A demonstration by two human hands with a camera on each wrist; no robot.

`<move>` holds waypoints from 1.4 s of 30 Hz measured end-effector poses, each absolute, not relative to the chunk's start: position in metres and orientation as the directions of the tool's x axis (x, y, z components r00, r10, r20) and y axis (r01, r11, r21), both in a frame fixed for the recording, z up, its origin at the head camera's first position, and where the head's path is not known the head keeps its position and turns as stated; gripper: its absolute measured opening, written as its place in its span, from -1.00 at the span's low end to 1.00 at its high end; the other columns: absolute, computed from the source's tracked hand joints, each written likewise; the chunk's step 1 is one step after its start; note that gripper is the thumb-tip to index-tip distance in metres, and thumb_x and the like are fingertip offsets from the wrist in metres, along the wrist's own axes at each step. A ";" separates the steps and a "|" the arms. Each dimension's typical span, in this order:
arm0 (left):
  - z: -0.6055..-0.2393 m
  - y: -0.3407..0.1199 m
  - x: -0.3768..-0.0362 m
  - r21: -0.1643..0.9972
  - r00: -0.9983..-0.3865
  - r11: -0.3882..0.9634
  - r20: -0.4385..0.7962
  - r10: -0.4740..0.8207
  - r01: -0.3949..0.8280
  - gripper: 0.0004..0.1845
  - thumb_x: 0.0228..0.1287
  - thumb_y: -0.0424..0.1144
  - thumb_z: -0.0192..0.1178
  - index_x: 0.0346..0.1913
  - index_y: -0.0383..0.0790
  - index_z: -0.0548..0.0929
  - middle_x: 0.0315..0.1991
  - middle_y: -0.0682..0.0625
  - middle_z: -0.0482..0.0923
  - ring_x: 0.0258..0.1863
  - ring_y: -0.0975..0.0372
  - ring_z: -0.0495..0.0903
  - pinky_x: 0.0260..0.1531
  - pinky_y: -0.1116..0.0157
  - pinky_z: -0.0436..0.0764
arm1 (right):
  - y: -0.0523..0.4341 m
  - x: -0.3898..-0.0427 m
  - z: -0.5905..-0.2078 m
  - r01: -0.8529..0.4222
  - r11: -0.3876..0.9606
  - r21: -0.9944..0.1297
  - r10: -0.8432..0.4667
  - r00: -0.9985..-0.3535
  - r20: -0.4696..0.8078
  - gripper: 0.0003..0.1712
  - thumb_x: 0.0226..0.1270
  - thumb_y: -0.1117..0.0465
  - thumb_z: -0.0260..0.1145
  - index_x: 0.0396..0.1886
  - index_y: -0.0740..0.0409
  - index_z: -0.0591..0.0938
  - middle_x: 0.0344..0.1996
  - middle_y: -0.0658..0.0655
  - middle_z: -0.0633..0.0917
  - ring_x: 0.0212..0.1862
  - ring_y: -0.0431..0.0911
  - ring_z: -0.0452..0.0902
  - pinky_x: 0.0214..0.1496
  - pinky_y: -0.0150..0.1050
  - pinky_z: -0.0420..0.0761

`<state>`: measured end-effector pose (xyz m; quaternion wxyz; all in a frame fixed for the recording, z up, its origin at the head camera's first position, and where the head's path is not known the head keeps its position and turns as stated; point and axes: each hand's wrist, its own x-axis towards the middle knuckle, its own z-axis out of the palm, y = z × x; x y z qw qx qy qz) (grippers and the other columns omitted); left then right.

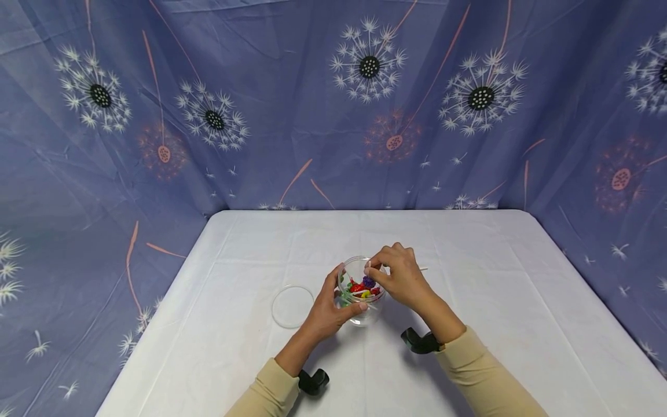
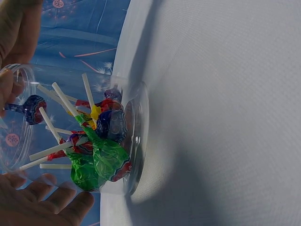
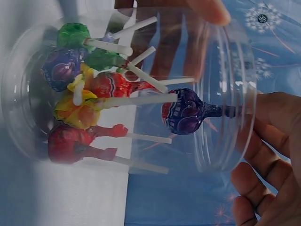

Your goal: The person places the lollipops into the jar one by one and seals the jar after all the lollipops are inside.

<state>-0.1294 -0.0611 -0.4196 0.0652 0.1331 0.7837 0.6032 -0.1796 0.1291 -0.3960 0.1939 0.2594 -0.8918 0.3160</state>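
Observation:
A clear plastic jar point(image 1: 355, 267) stands on the table, and my left hand point(image 1: 329, 310) grips it from the left, thumb and fingers on opposite sides. Over the jar's mouth, my right hand point(image 1: 398, 275) pinches a purple-wrapped lollipop point(image 3: 183, 111) just below its head. That lollipop hangs head down inside the rim, above the others. Through the jar wall I see several lollipops at the bottom: green point(image 2: 110, 160), yellow point(image 3: 77, 113), red point(image 3: 66, 143) and blue-purple point(image 3: 61, 70), mostly with sticks pointing up.
To the left of the jar lies a round clear lid point(image 1: 272, 308) on the white-covered table point(image 1: 234, 341). A thin white stick point(image 1: 424, 269) shows beyond my right hand; whose it is I cannot tell. Patterned blue cloth point(image 1: 292, 104) hangs behind the table and at its sides.

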 end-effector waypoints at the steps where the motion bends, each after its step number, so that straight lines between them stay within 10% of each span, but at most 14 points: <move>1: -0.419 -0.061 -0.129 0.963 -0.956 0.237 0.059 0.286 0.130 -0.04 0.12 -0.26 0.33 0.47 -0.27 -0.04 0.41 -0.25 0.11 0.37 -0.13 0.20 0.37 -0.12 0.19 | 0.128 -0.179 -0.396 -0.584 0.677 -0.449 -0.342 -0.789 0.510 -0.92 0.06 0.18 0.45 -0.51 -0.02 0.68 -0.52 -0.10 0.63 -0.35 -0.16 0.36 -0.18 -0.20 0.23; 20: -0.455 -0.062 -0.143 0.955 -0.959 0.253 0.081 0.273 0.153 0.02 0.07 -0.01 0.37 0.49 -0.02 -0.04 0.43 -0.15 0.10 0.34 -0.01 0.27 0.34 -0.04 0.27 | 0.124 -0.178 -0.401 -0.583 0.760 -0.287 -0.387 -0.761 0.520 -0.91 0.00 0.11 0.47 -0.46 -0.03 0.73 -0.50 -0.10 0.63 -0.34 -0.17 0.36 -0.20 -0.17 0.26; 42: -0.454 -0.061 -0.143 0.953 -0.963 0.267 0.072 0.259 0.143 0.01 0.05 0.02 0.38 0.48 0.03 -0.01 0.44 -0.12 0.10 0.39 -0.03 0.21 0.38 -0.07 0.21 | 0.146 -0.182 -0.392 -0.607 0.672 -0.424 -0.243 -0.722 0.648 -0.92 0.08 0.19 0.44 -0.40 0.04 0.73 -0.47 -0.02 0.62 -0.35 -0.15 0.32 -0.19 -0.17 0.19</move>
